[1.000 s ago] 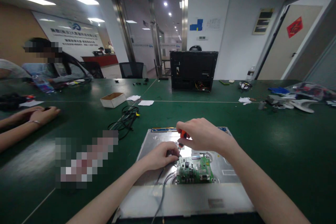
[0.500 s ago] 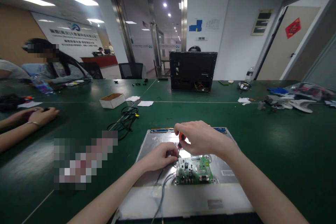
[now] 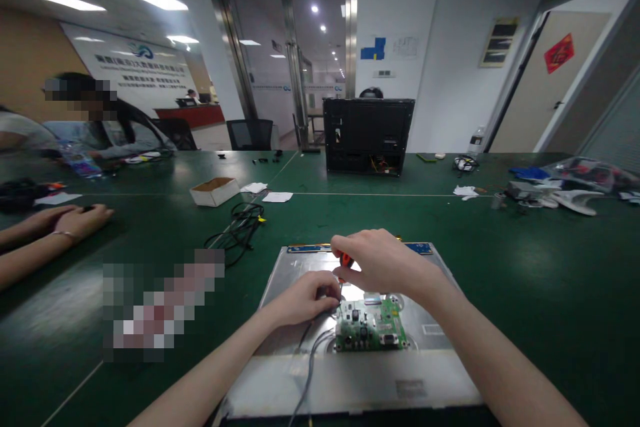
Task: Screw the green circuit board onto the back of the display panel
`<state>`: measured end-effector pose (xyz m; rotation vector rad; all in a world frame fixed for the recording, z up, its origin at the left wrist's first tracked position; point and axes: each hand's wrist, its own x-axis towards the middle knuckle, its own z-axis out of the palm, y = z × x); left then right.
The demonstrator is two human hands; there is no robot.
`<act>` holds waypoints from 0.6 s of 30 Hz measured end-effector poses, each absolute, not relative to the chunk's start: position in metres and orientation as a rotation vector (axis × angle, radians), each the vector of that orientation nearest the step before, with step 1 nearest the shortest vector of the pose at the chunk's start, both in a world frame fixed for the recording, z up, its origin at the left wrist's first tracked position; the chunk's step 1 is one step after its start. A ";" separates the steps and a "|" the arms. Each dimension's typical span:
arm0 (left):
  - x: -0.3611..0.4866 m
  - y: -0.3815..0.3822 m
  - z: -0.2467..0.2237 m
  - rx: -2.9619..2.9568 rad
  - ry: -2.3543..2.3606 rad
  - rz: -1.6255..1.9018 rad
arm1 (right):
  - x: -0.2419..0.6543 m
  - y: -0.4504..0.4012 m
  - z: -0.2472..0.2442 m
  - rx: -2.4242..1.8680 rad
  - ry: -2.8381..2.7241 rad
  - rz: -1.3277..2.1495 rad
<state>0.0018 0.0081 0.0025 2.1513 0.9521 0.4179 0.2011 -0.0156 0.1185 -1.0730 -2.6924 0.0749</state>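
Green counter [image 3: 540, 260]: carries everything, its near edge toward me.
Silver metal panel [image 3: 285, 275]: flat, toward that near edge.
Right hand [image 3: 383, 261]: closed around the orange-and-black screwdriver [image 3: 345, 260], shaft pointing down.
Left hand [image 3: 307, 295]: my fingertips narrow, beside the shaft's lower end; I cannot tell whether they pinch anything.
Green rectangular circuit board [image 3: 371, 327]: on the panel, far-left corner near my left fingertips.
Thin grey cables [image 3: 311, 363]: from the board's left, toward the panel's near edge.
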 end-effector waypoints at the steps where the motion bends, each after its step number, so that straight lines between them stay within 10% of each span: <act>1: 0.002 0.008 0.002 2.150 0.949 0.419 | 0.201 -0.016 0.119 -1.060 -2.693 0.091; 18: 0.002 0.008 0.005 2.160 0.970 0.424 | 0.201 -0.015 0.116 -1.142 -2.653 0.010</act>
